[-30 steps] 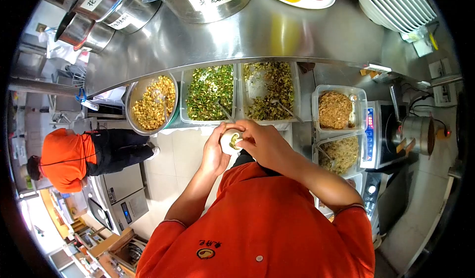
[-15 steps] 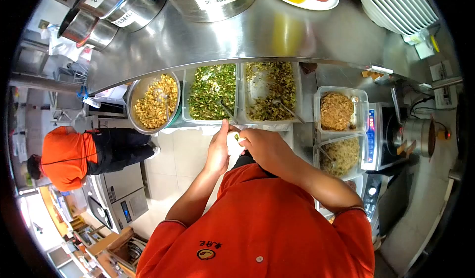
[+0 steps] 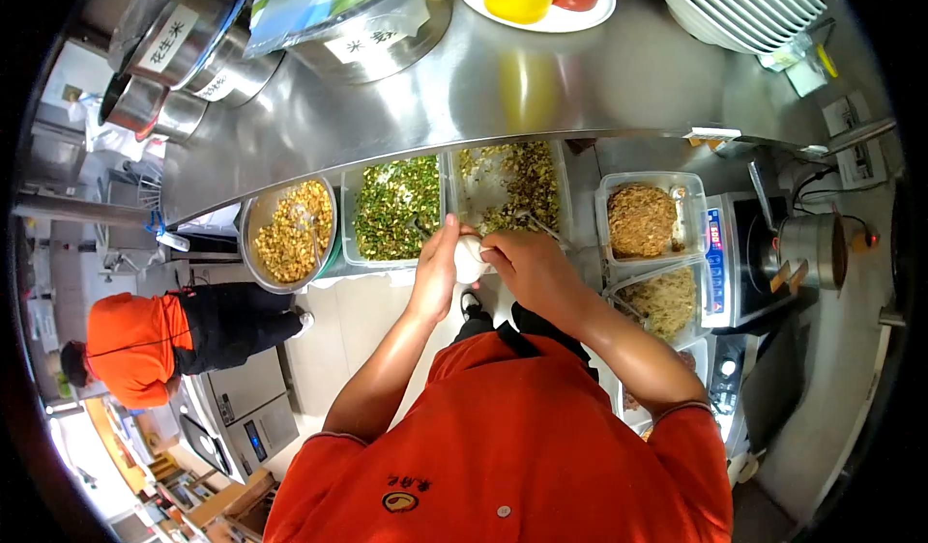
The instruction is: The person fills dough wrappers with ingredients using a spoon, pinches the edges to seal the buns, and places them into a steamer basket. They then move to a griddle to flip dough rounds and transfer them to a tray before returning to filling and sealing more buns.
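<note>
Between my two hands is a white stuffed dough bun (image 3: 471, 260), smooth and rounded on the side I see. My left hand (image 3: 438, 271) cups it from the left, fingers partly behind it. My right hand (image 3: 534, 271) pinches its upper right edge with thumb and fingertips. Just beyond my hands stand a clear tub of chopped green filling (image 3: 396, 210) and a second tub of darker green filling (image 3: 532, 181). A spoon or similar utensil rests in each. To the left, a metal bowl (image 3: 253, 243) holds yellowish diced filling.
A steel shelf (image 3: 599, 89) overhangs the tubs, carrying pots, bottles on a plate (image 3: 604, 14) and stacked white dishes (image 3: 739, 7). On the right are a tub of brown filling (image 3: 643, 219), a tub of pale filling (image 3: 667, 301) and a scale (image 3: 715, 263). A co-worker (image 3: 140, 345) bends at the left.
Green filling showed at the bun's opening before; now only white dough is visible there. My hands have turned the bun slightly, and the camera view has shifted.
</note>
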The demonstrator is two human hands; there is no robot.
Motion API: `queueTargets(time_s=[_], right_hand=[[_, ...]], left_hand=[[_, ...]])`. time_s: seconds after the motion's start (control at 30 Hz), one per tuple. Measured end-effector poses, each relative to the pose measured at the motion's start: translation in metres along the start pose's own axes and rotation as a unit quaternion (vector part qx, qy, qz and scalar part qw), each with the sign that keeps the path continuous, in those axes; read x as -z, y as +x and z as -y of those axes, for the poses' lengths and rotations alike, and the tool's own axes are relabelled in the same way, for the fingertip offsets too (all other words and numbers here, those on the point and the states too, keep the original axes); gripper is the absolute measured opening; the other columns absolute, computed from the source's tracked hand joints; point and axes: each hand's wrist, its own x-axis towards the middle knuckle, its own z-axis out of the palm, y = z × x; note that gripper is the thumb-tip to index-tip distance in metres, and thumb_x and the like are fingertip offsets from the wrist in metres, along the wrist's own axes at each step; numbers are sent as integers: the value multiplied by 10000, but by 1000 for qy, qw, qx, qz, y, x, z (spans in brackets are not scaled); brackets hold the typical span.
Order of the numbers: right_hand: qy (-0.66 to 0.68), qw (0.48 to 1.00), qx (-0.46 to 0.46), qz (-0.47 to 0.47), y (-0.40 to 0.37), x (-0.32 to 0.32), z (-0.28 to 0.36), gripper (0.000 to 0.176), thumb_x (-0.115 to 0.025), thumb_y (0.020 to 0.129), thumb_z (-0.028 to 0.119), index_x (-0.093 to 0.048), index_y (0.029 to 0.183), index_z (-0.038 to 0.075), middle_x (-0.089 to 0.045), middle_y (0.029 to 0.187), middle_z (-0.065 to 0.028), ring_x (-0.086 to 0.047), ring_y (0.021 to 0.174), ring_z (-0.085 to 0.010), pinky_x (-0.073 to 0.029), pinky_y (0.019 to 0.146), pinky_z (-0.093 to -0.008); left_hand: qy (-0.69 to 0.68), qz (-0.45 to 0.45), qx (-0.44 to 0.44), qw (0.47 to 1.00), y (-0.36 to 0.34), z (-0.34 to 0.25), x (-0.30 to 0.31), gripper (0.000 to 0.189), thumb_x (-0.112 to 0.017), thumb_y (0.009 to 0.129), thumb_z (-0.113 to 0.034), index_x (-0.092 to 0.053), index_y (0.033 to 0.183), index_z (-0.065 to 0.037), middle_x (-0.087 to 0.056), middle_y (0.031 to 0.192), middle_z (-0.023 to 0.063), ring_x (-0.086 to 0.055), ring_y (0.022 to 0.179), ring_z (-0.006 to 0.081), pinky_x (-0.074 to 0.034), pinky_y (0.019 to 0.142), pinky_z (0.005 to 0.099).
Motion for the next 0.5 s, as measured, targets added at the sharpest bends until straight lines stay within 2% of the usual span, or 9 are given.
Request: queueTargets(time_s=[0.07, 0.13, 0.23, 0.3, 0.33, 0.4, 0.43, 0.5], right_hand=[[8, 1000, -13, -23, 1, 2, 2, 125, -641, 942, 103, -642, 957, -21, -695, 865, -211, -681, 758, -385, -515, 677, -431], [15, 999, -27, -45, 1, 6, -6, 125, -639, 941, 99, -644, 949, -25, -693, 860, -217, -682, 759, -389, -515, 677, -432], [60, 997, -53, -23, 11, 16, -27, 115, -637, 936, 86, -649, 947, -28, -692, 836, -216, -679, 762, -402, -518, 684, -443], [-13, 1000, -13, -9, 8, 17, -27, 116, -640, 934, 84, -653, 956, -29, -695, 829, -221, -690, 775, -394, -521, 686, -442], [-15, 1000, -9, -11, 10, 17, -31, 116, -640, 934, 84, -653, 956, -29, -695, 829, -221, -690, 775, -394, -521, 686, -442], [-21, 999, -40, -14, 11, 13, -41, 124, -648, 932, 93, -653, 964, -26, -697, 848, -225, -694, 774, -384, -523, 690, -432], [-22, 999, -38, -15, 13, 14, -45, 124, -648, 932, 93, -653, 964, -26, -697, 848, -225, -694, 774, -384, -523, 690, -432], [20, 996, -86, -18, 16, 15, -50, 127, -650, 933, 100, -658, 961, -24, -696, 848, -226, -694, 768, -380, -521, 689, -423]], left_hand=[[12, 13, 17, 1000, 13, 3, -3, 579, -354, 1078, -542, -618, 1046, -27, -668, 857, 83, -673, 748, 154, -565, 620, 304], [-73, -21, -3, 997, 22, 4, -17, 584, -362, 1072, -554, -611, 1027, -27, -662, 798, 80, -666, 650, 163, -525, 501, 284], [-17, 20, 26, 999, 29, -1, -19, 590, -371, 1064, -571, -604, 1038, -29, -666, 818, 78, -675, 704, 164, -540, 555, 297], [-10, 27, 78, 997, 39, 1, -16, 586, -402, 1048, -590, -596, 1064, -37, -667, 834, 77, -680, 728, 166, -547, 575, 305], [-10, 28, 74, 997, 48, 4, -16, 586, -402, 1048, -590, -596, 1064, -37, -667, 834, 77, -680, 728, 166, -547, 575, 305], [-104, -12, 48, 993, 55, 7, -27, 589, -427, 1036, -599, -590, 1067, -34, -659, 785, 84, -672, 631, 175, -522, 474, 293], [-103, -50, 15, 993, 47, -3, -44, 589, -435, 1036, -592, -593, 1064, -25, -653, 783, 74, -677, 652, 169, -551, 499, 302], [-49, -15, 45, 998, 51, -6, -32, 573, -438, 1039, -584, -594, 1084, -35, -656, 798, 65, -683, 687, 164, -570, 542, 313]])
